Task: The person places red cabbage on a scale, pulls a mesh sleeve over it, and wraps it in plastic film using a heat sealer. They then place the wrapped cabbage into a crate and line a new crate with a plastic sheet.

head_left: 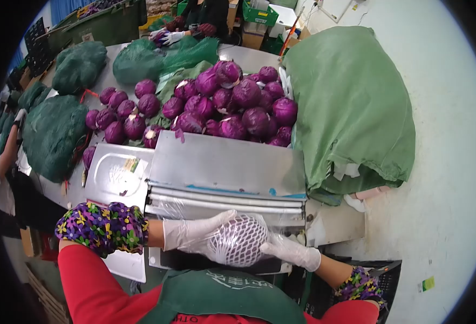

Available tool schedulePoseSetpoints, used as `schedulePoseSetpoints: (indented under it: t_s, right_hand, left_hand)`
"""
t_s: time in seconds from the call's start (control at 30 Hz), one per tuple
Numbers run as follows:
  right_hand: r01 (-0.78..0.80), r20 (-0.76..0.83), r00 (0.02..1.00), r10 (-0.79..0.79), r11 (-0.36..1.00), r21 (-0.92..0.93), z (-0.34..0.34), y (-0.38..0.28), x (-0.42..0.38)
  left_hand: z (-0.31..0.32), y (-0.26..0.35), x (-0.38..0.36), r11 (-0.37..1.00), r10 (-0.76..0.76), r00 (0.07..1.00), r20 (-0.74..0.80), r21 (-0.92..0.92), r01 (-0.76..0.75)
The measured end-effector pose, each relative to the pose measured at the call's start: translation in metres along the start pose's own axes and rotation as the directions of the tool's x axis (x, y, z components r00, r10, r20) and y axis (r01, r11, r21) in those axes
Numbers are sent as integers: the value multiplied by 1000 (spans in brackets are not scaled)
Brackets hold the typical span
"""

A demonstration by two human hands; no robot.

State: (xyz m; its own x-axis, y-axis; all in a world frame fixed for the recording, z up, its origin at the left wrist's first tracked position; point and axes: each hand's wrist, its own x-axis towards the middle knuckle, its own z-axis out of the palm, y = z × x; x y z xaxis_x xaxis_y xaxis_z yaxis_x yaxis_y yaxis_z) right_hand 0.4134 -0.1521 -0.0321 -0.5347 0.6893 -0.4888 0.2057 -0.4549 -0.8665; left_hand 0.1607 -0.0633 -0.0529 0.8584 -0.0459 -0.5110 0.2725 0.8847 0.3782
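Observation:
A red cabbage (240, 241) in a white foam net is held between my gloved hands, with clear plastic film around it. My left hand (196, 231) presses on its left side, fingers along the top and film bunched beneath. On the other side my right hand (293, 251) grips the cabbage and film, its thumb against the net. Both hands are just in front of the steel wrapping machine (227, 162), whose white rollers (227, 203) lie beyond the cabbage. Some loose film stretches over the rollers at the left.
Several bare red cabbages (246, 93) are heaped behind the machine. A large green sack (351, 102) stands at the right, and dark green net bags (54, 135) at the left. A steel tray (120, 170) lies beside the machine. Co-workers (205, 21) stand at the back and left.

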Motion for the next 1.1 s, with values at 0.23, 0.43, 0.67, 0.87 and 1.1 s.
schedulePoseSetpoints:
  t_s: [0.23, 0.43, 0.67, 0.87, 1.1]
  right_hand:
    - [-228, 9, 972, 233, 939, 258, 47, 51, -21]
    - [-18, -173, 973, 156, 791, 611, 65, 114, -37]
    - [27, -651, 759, 13, 998, 51, 103, 116, -55]
    - [303, -745, 578, 332, 761, 574, 63, 102, -69]
    - [-47, -599, 733, 321, 903, 426, 77, 282, -46]
  left_hand:
    - [-13, -86, 22, 902, 0, 999, 34, -432, 15]
    - [-19, -127, -33, 767, 487, 812, -322, 603, -221]
    - [-31, -160, -43, 518, 852, 290, -436, 783, -345]
    - [4, -124, -41, 790, 302, 489, -818, -73, -609]
    - [-67, -241, 55, 979, 179, 614, -769, 199, -36]
